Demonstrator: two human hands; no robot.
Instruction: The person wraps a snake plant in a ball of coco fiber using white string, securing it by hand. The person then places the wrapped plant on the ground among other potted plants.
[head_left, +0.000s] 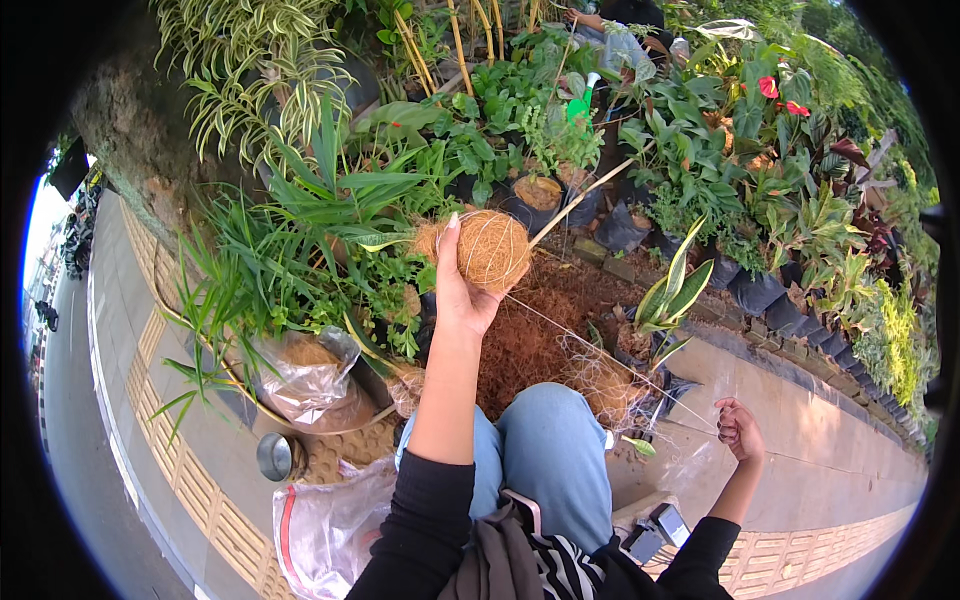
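My left hand (466, 292) holds up a ball of brown coconut fibre (491, 251) wound with pale string. A variegated leaf (382, 240) sticks out at the ball's left end. From the ball a taut white string (600, 351) runs down to the right, to my right hand (739, 431), whose fingers are closed on it. Beneath the string lies a heap of loose reddish-brown fibre (525, 349). A tangle of white string (604, 386) rests by my knee, beside a snake plant (671, 292).
Potted plants in black bags (757, 291) line the bed at the right. To the left stand a plastic-wrapped pot (311, 379), a metal can (279, 456) and a woven plastic sack (330, 525). Farther off are a green watering can (580, 109) and another person (622, 45).
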